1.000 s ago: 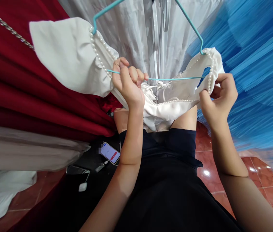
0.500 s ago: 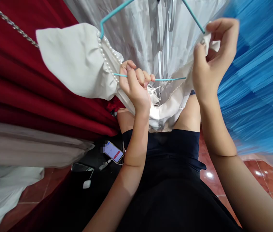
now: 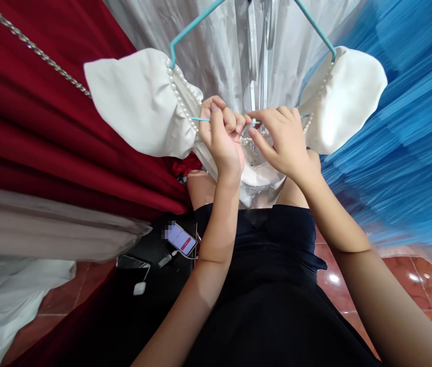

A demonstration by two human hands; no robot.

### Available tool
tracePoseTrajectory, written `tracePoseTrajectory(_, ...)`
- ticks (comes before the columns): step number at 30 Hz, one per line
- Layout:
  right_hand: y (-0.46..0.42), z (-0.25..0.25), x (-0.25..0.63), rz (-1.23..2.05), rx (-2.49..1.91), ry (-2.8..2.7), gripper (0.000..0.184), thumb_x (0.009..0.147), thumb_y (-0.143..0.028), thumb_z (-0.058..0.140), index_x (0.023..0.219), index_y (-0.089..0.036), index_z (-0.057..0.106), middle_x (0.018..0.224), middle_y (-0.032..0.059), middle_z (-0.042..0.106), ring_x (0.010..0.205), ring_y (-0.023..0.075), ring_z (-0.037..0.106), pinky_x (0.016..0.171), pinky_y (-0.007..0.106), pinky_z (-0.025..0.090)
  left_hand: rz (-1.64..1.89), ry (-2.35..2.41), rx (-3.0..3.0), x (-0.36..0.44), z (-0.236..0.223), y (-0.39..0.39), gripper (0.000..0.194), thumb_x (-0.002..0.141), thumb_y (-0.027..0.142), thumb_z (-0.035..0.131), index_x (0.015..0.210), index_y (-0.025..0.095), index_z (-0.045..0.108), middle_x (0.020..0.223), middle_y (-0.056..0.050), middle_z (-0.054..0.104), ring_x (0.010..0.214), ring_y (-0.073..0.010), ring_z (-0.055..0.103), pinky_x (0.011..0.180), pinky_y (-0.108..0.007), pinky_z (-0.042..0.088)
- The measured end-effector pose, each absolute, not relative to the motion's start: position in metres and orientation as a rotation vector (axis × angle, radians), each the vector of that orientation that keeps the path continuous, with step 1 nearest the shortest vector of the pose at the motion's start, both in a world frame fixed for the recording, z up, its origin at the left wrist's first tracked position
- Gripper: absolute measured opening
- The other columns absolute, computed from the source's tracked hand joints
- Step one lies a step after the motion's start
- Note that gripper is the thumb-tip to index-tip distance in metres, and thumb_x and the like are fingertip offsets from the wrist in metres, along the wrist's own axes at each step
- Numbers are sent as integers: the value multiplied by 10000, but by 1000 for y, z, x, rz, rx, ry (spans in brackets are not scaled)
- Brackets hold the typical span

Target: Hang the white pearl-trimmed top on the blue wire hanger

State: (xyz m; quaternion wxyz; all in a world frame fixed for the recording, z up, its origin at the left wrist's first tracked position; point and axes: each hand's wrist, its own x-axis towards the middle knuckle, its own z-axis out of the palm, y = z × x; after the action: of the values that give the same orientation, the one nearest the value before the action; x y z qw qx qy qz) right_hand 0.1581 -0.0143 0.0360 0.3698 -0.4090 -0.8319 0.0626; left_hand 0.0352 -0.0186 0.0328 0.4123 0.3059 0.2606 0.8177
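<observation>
A white dress [image 3: 143,107] with puffed sleeves and pearl trim hangs on a light-blue hanger [image 3: 196,28]. Both shoulders of the hanger sit inside the dress's pearl-edged openings. My left hand [image 3: 221,130] is closed around the hanger's lower bar, left of its middle. Close beside it, my right hand [image 3: 285,137] reaches over the same bar, thumb and forefinger apart with the bar between them. The right sleeve [image 3: 353,102] stands out free, past the right wrist. Part of the neckline and bodice is hidden behind my hands.
Red drapes [image 3: 48,127] and a metal chain [image 3: 40,51] are at left, white fabric [image 3: 216,56] ahead, blue tulle [image 3: 403,168] at right. A lit phone [image 3: 181,239] with a cable lies on a black surface [image 3: 151,300] by my left arm.
My right hand has let go of the right sleeve and moved left and down to the lower bar. The hanger and dress have shifted slightly right; my left hand keeps its grip.
</observation>
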Motion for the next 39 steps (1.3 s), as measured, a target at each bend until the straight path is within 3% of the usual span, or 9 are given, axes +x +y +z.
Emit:
tracePoseTrajectory(4,-3,19,152,252,-1156,-1976,367,1028,-667,459,1199,-383,616,1067,-3,729,1045,238,587,1081,514,477,1934,715,853,27,31,-27,244,1148,288,446,925,254,541,650,42,393,740,-153,618,915,-317,576)
tracePoseTrajectory(8,-3,20,151,242,-1123,-1928,327,1009,-661,518,1161,-390,620,1065,-7,726,1044,231,607,1078,487,482,1856,722,943,15,27,-43,145,1087,259,548,1053,233,686,1033,-36,706,1043,-164,721,990,-328,585)
tracePoseTrajectory(15,-5,29,158,174,-1157,-1959,404,1082,-608,423,934,-278,603,957,24,702,995,225,595,1080,491,460,2276,1230,1285,-5,43,-75,351,1074,342,610,785,250,789,796,-18,736,584,-137,592,613,-301,540)
tracePoseTrajectory(18,-4,33,163,207,-1203,-1988,373,1071,-615,446,932,-297,584,973,3,714,1000,214,557,1113,480,444,2571,1193,1483,-21,74,-78,273,1033,171,656,811,255,792,862,1,701,856,-191,688,920,-384,640)
tracePoseTrajectory(22,-2,34,164,245,-1243,-1992,344,1055,-613,468,925,-310,568,966,0,706,1038,228,548,1138,488,405,2191,1458,1483,-44,104,-61,310,851,-6,825,983,269,767,1335,98,684,1611,-275,391,1400,-392,320)
tracePoseTrajectory(29,1,31,166,111,-1236,-1989,352,1078,-569,457,878,-296,552,913,8,708,969,219,566,1085,480,441,1914,1384,1436,-64,84,-26,292,985,-92,576,987,166,712,1081,16,729,1327,-200,622,1275,-301,438)
tracePoseTrajectory(32,6,29,168,73,-1204,-1979,379,1067,-586,474,861,-278,553,871,21,692,965,231,591,1091,500,459,1859,1456,1730,-61,79,-28,205,983,12,686,1091,179,737,1160,-2,681,1263,-196,600,1227,-271,444)
tracePoseTrajectory(35,8,27,167,58,-1190,-1963,378,1072,-562,473,858,-266,567,845,29,674,962,239,608,1093,518,460,1801,1618,1733,-52,79,-29,406,836,-56,809,1139,207,743,1237,2,648,1358,-210,532,1295,-268,340)
tracePoseTrajectory(39,7,25,168,56,-1185,-1955,354,1069,-542,485,863,-270,580,835,25,662,971,239,615,1094,517,455,1917,1475,1357,-46,81,-23,461,919,-206,491,998,186,720,1128,18,695,1348,-156,582,1254,-222,387)
